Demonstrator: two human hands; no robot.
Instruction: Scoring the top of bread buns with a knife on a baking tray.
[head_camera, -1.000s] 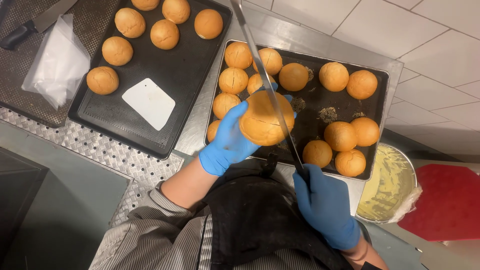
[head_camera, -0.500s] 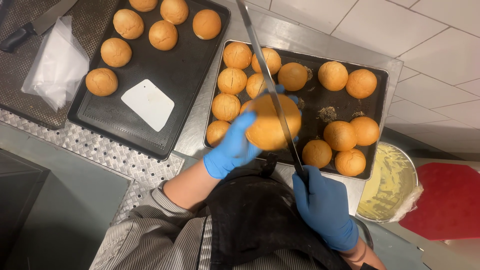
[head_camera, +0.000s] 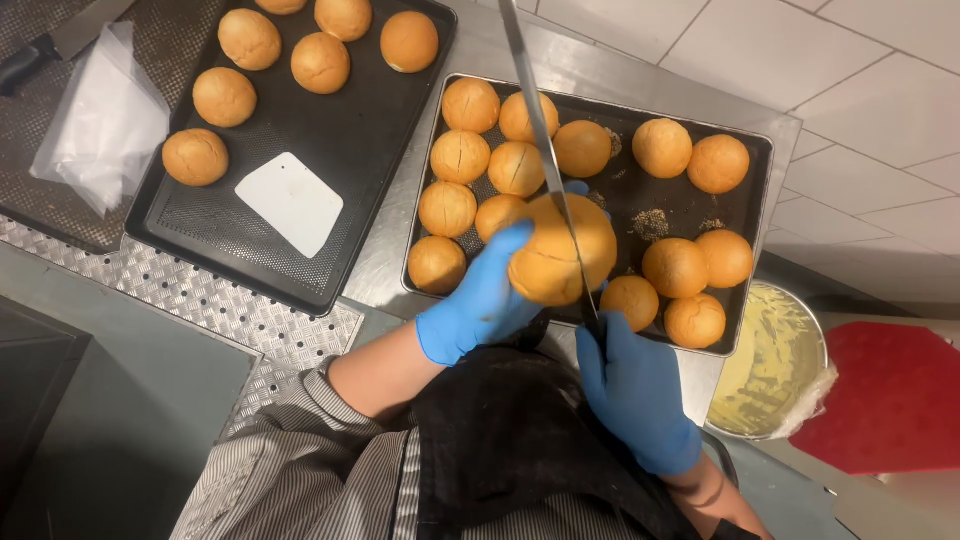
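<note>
Bun (head_camera: 560, 250), round and golden, sits in the left hand (head_camera: 480, 300), held up over the front edge of the right-hand tray (head_camera: 760, 150). That hand wears a blue glove and is closed around the bun's left side, thumb along the near face, fingertips just showing past the far side. The right hand (head_camera: 635, 395), also gloved in blue, is clenched tight on the handle of a long knife (head_camera: 540, 150); the blade runs away from the body and lies across the top of the bun, touching it along a line right of its middle. The two hands are near each other but not touching. Other buns (head_camera: 480, 150) fill the tray's left half and right edge, several showing a cut line. A second tray (head_camera: 200, 240) to the left carries more buns and a white scraper (head_camera: 290, 203) near its front edge.
</note>
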